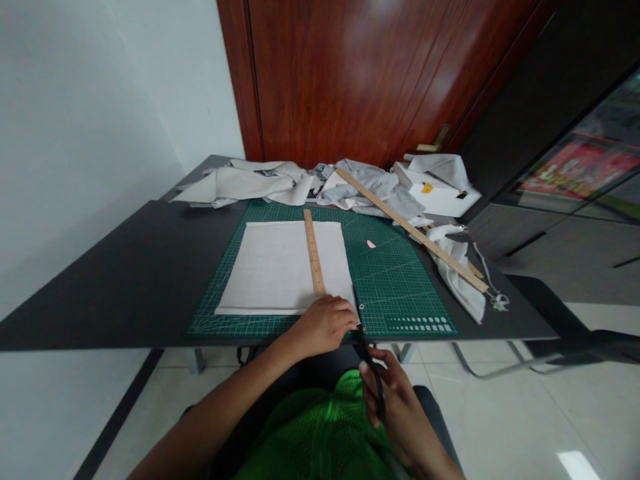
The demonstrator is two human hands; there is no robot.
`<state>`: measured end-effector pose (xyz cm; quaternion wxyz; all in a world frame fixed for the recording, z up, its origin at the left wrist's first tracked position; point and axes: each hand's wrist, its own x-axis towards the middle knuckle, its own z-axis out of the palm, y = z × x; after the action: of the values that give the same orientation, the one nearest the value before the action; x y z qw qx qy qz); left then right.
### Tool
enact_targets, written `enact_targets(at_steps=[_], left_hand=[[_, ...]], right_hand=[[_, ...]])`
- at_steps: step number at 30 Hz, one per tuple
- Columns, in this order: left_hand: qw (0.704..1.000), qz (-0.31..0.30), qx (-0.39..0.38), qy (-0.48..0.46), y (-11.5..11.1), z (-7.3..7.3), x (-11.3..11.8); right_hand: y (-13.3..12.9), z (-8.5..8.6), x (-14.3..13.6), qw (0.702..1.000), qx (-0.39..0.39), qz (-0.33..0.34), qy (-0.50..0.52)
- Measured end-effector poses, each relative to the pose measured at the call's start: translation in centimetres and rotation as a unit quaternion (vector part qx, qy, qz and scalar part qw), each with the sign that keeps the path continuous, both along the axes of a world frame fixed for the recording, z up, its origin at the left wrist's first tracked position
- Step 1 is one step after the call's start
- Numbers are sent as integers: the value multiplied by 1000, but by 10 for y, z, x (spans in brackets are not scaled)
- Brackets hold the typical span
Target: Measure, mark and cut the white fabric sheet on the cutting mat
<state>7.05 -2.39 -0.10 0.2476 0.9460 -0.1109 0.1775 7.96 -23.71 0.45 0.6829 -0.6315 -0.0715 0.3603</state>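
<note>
From where I'm standing, the person's right hand (393, 393) is closing its fingers around the handles of the black scissors (363, 345), whose blades are reaching along the right edge of the pale cloth (275, 267). That cloth is lying on the green cutting mat (400, 287), under a wooden ruler (313, 250). The left hand (325, 323) is resting, fingers bent, at its near right corner; whether it's pinching or just pressing, I can't tell.

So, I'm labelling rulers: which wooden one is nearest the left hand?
The ruler on the white cloth, ending at the left hand; the long slanting ruler and the strip beneath it lie farther right.
</note>
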Motion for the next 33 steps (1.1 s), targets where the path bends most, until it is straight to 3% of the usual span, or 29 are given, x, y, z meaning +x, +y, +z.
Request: enact_targets(at_steps=[15,26,33], left_hand=[[1000,8,-6,-11,-1,0,0],[1000,-4,-24,-21,-1,-1,-1],[998,-4,-39,-41,-1,0,-1]], right_hand=[[-1,-2,7,996,8,-32,86],[15,6,9,1000,5,-13,27],[14,-2,8,1000,8,-13,24]])
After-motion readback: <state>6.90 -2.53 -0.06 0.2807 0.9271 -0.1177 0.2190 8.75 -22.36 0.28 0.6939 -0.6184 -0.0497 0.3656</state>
